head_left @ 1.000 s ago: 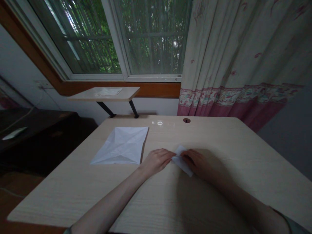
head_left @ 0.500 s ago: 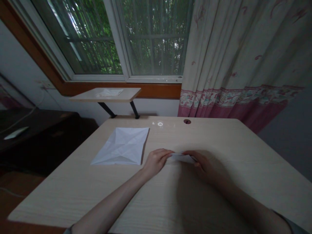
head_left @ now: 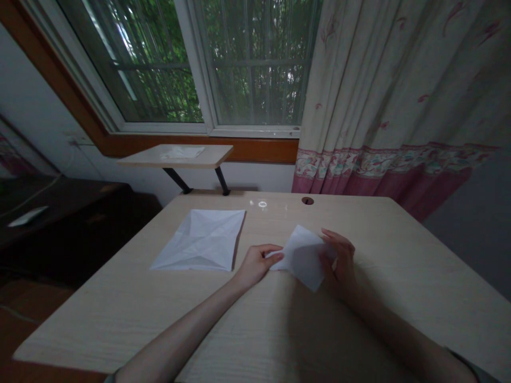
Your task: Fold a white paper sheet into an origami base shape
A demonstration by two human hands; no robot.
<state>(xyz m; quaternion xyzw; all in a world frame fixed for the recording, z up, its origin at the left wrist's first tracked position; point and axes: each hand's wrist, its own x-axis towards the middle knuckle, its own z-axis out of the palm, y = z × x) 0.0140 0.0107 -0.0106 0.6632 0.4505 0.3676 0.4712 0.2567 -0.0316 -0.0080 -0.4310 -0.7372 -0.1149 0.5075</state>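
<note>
A small piece of folded white paper [head_left: 305,259] is held between my hands above the middle of the table. Its wide, angular part faces me, and a narrow end points left. My left hand [head_left: 257,266] pinches that narrow end between thumb and fingers. On the other side, my right hand [head_left: 339,263] grips the paper's right edge, its thumb in front and its fingers curled around the corner. My right fingers hide part of that edge. A larger creased sheet of white paper [head_left: 203,239] lies flat to the left of my left hand.
The pale wooden table [head_left: 223,324] has a round cable hole [head_left: 307,201] near its back edge. A small raised shelf [head_left: 211,157] with crumpled white paper [head_left: 182,152] stands at the back left. Behind are a window and a curtain [head_left: 359,106]. A dark cabinet [head_left: 80,223] stands left.
The folded paper was a thin, flat strip; its right part now spreads wide and tilts up. My right hand has risen and turned with it, while my left hand stays almost in place.
</note>
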